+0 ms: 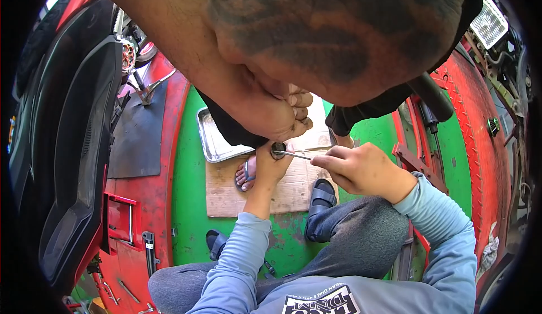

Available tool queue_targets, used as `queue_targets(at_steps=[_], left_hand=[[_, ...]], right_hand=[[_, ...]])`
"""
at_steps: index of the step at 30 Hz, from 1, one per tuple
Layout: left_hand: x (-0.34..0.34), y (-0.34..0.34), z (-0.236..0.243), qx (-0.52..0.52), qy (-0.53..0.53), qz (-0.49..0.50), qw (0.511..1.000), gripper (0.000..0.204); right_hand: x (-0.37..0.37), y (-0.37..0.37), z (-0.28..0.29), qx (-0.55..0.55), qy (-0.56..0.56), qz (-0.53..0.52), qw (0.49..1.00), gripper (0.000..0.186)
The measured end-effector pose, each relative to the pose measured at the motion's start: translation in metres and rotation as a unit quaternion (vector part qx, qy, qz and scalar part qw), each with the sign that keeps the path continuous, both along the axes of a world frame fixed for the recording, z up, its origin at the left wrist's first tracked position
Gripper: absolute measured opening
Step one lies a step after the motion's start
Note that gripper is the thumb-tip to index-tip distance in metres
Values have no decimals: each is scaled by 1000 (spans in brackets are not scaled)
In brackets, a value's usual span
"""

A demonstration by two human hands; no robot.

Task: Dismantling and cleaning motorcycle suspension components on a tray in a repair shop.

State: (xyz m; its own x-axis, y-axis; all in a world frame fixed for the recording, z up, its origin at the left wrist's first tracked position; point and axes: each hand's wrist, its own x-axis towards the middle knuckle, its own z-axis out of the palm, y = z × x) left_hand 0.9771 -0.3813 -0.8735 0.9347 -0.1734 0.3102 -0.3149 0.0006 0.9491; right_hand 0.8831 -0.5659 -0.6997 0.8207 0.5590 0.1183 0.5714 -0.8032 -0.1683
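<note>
My left hand is closed around a small dark cylindrical part, its round open end facing up. From the right, my right hand pinches a thin metal rod-like tool; its far tip meets the rim of the cylindrical part. Its handle end is hidden in my fingers, so I cannot tell its exact kind. Just above my left hand is another person's hand, fingers curled; whether it holds anything is hidden. That person's tattooed body part leans over the work and covers the far side.
A metal tray stands on flattened cardboard over the green floor. The other person's sandalled foot is close by. Red metal platforms flank both sides. A black motorcycle body panel stands at the left.
</note>
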Motion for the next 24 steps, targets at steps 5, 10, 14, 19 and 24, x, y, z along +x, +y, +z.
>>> queue_targets(at_steps=[5, 10, 14, 19, 24], left_hand=[[-1, 4, 3, 36, 22, 7, 999, 21], [0, 2, 3, 22, 29, 4, 999, 22], [0, 2, 2, 17, 21, 4, 1000, 22], [3, 4, -6, 29, 26, 4, 999, 22], [3, 2, -5, 32, -5, -2, 999, 22]], right_hand=[[-3, 11, 9, -64, -66, 10, 996, 42], [-6, 16, 8, -59, -68, 12, 996, 45], [-7, 19, 8, -69, -49, 2, 996, 46], [-5, 17, 0, -38, -36, 1, 999, 48], [-1, 14, -9, -33, -22, -3, 999, 49]])
